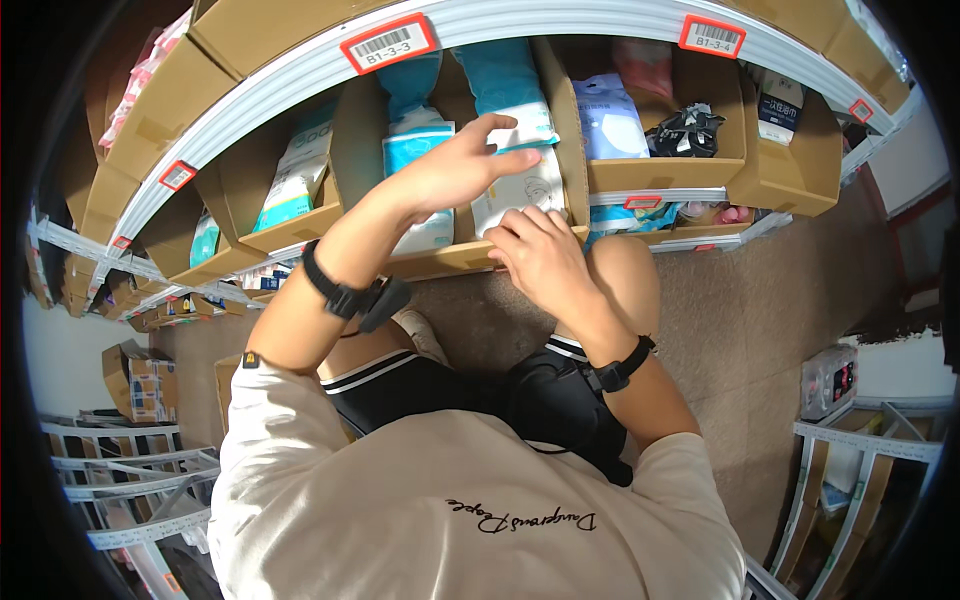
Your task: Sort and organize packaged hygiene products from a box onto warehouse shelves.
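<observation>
My left hand (452, 172) is over a cardboard box (430, 264) on the shelf, thumb and forefinger spread apart, with nothing visible between them. Beneath it, a white and blue plastic packet (520, 190) lies on the right side of that box. At the packet's near end my right hand (545, 262) has its fingers bent and close together against the lower edge, by the box's front wall; the fingertips are partly hidden. To the left in the same box are more white and blue packets (425, 232). Further packets (500, 75) lie behind, in the shelf's shadow.
A box to the right holds a pale lavender packet (610, 118) and a black plastic bundle (686, 130). Left of my hands stands a box with a green and white bag (297, 178). A white shelf beam (560, 22) crosses above. My knee (622, 285) is close to the lower shelf.
</observation>
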`<action>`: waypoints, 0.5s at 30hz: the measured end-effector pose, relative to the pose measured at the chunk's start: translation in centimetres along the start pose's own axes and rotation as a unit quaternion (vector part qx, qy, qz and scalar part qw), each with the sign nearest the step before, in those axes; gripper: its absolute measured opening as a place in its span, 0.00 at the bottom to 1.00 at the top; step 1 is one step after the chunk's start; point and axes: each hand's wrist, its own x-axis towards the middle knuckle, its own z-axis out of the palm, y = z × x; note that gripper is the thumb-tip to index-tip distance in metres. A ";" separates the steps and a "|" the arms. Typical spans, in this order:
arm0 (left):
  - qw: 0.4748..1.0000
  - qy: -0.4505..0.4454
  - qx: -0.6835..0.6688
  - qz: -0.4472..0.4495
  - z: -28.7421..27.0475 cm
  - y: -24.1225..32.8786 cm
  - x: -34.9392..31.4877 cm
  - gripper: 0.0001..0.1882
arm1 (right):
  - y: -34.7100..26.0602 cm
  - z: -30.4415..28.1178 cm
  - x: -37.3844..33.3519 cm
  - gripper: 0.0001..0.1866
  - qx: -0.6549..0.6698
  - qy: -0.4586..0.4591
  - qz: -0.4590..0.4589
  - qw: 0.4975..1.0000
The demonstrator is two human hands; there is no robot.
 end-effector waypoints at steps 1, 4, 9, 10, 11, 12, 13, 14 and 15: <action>0.999 0.000 -0.046 0.024 -0.5 -0.2 -1.8 0.34 | 0.0 0.3 0.4 0.07 -0.007 -0.001 0.006 1.000; 0.988 0.009 -0.137 0.067 -2.2 -1.1 -6.9 0.27 | 1.6 1.5 2.2 0.08 -0.045 0.012 0.027 0.999; 0.966 0.075 -0.224 0.109 -4.8 -5.6 -13.8 0.21 | 5.0 2.5 7.3 0.09 -0.026 -0.087 0.090 0.992; 0.963 0.097 -0.231 0.096 -5.3 -6.6 -14.7 0.21 | 5.7 2.6 7.9 0.11 -0.025 -0.093 0.090 0.991; 0.956 0.122 -0.249 0.097 -5.4 -7.5 -15.5 0.18 | 6.3 2.6 8.3 0.14 -0.034 -0.136 0.105 0.984; 0.955 0.128 -0.250 0.098 -5.6 -8.4 -16.4 0.18 | 6.0 2.5 8.7 0.14 -0.034 -0.137 0.100 0.985; 0.951 0.147 -0.262 0.071 -5.9 -9.3 -17.1 0.17 | 5.7 2.4 9.2 0.15 -0.047 -0.187 0.120 0.974; 0.947 0.164 -0.273 0.044 -6.0 -10.1 -17.5 0.15 | 5.4 2.3 9.5 0.16 -0.059 -0.236 0.140 0.960; 0.949 0.175 -0.257 0.044 -5.9 -10.9 -17.6 0.14 | 5.1 2.4 9.5 0.18 -0.071 -0.235 0.131 0.961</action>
